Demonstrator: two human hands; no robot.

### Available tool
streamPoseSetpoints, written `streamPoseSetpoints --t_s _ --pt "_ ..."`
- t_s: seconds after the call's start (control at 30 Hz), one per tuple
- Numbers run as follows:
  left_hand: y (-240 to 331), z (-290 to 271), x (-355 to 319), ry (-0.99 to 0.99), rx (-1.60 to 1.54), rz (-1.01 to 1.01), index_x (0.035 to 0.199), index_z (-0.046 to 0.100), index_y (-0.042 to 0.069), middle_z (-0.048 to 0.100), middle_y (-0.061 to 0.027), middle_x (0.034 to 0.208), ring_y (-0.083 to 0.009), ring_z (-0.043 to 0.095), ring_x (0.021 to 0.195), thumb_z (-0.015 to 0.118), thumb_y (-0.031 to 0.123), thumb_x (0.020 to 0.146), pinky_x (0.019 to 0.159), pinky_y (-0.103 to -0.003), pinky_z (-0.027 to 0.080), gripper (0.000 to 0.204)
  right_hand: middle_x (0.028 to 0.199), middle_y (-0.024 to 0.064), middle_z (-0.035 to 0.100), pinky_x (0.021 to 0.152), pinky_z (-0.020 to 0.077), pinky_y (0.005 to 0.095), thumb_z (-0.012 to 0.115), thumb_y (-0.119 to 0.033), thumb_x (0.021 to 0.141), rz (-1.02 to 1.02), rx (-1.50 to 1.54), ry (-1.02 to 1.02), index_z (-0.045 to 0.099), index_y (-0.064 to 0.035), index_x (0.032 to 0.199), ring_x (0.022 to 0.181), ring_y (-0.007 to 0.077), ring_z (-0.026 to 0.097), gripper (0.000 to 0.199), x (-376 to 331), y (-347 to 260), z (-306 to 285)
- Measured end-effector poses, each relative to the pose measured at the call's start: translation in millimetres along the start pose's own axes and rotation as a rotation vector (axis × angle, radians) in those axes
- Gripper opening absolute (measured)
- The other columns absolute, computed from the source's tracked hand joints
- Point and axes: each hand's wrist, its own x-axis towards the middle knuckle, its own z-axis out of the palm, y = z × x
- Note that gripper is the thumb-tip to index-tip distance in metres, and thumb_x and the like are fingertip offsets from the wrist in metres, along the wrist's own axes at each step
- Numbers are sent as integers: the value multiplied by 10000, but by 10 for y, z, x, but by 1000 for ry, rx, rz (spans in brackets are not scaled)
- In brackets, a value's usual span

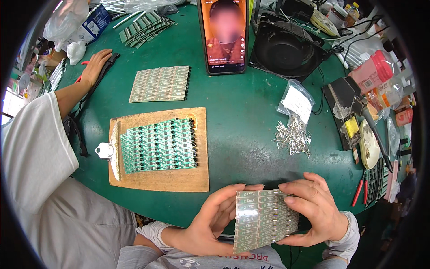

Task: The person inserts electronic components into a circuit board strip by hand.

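Holding a pale panel of circuit strips between them, the left hand and right hand curl around its side edges near the table's front rim. Bare green surface lies just beyond the fingers. Farther out from the right hand, a clear bag with a white label sits above loose metal pins.

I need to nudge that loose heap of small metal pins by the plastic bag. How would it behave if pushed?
The metal pins lie as a loose, spread heap, so a push would probably scatter them. They look thin and round, so some may roll on the smooth green table. The plastic bag beside them looks light and would likely slide.
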Motion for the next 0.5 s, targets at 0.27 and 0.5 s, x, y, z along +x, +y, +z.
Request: streamPoseSetpoints --t_s 0.27,0.5 --pt "50 -24 9 -13 214 19 1490 71 96 269 -359 1483 -432 369 1387 896 98 685 1094 -541 402 1152 1271 161 583 991 391 510 831 -459 702 -32 -40 -70 550 -70 1319 1098 317 599 783 76 -40 -81" --pt "44 -38 -1 -20 146 5 1495 88 103 284 -370 1474 -444 342 1401 864 61 683 1109 -561 369 1124 1203 161 584 921 419 446 730 -183 801 117 -511 73 568 -5 1267 1045 336 569 525 330 156 -258"
